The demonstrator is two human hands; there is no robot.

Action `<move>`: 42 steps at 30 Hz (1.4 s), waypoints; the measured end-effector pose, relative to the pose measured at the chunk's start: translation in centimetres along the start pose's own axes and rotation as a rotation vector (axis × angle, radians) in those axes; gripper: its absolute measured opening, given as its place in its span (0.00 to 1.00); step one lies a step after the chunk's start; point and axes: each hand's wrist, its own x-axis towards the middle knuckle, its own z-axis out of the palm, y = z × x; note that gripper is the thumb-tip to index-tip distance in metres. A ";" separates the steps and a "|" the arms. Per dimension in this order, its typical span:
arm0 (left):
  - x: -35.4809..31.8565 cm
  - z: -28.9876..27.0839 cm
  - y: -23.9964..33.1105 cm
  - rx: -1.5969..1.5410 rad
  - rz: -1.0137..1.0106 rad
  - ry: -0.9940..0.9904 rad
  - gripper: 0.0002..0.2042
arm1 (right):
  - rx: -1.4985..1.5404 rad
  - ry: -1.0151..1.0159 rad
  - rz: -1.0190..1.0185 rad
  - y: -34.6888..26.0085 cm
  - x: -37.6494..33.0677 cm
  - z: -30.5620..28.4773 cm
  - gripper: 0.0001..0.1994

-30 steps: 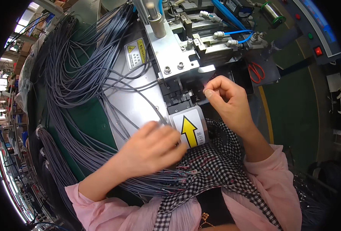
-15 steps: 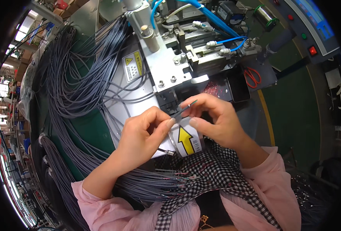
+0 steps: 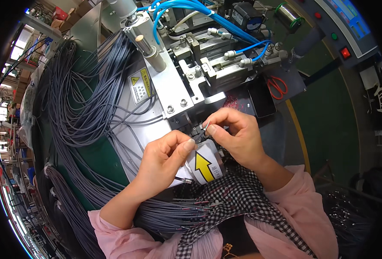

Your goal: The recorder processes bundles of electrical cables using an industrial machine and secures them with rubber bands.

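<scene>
My left hand (image 3: 165, 159) is closed in a pinch on a dark grey cable, most of which the fingers hide. Just to its right, my right hand (image 3: 238, 138) pinches the thin wires (image 3: 207, 125) at the cable's stripped end; a pale greenish tip shows above thumb and forefinger. Both hands are in front of a machine's metal head (image 3: 173, 86), above a white cover with a yellow arrow (image 3: 204, 167). Below the left hand, a cable with a metal plug (image 3: 185, 180) sticks out past the wrist. A bundle of grey cables with stripped ends (image 3: 173, 213) lies across my lap.
A large heap of grey cables (image 3: 87, 90) covers the table at the left. Blue air hoses (image 3: 191, 5) run over the machine. Behind my right hand are a dark tray (image 3: 260, 99) and red-handled scissors (image 3: 277, 87). A control panel (image 3: 350, 30) and a wire spool (image 3: 289, 16) stand at the far right.
My right fingers have closed from a looser hold into a pinch on the wire tips. The dark wire end that pointed up right is now mostly covered. The view has shifted slightly.
</scene>
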 end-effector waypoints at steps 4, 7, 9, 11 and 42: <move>0.0 -0.1 0.3 0.022 -0.022 -0.043 0.11 | -0.059 -0.041 -0.029 -0.2 0.0 -0.2 0.03; 0.1 -0.1 0.3 0.044 -0.029 -0.063 0.10 | -0.108 -0.071 -0.061 -0.4 -0.1 -0.5 0.03; 0.1 -0.1 0.4 0.060 -0.032 -0.070 0.09 | -0.159 -0.101 -0.099 -0.5 -0.1 -0.7 0.03; 0.0 -0.1 0.6 0.099 -0.033 -0.028 0.08 | -0.153 -0.137 -0.039 -1.2 -0.2 -1.0 0.03; 2.4 1.2 -0.7 1.252 0.760 0.312 0.11 | -0.259 -0.045 0.121 2.1 0.7 -0.7 0.02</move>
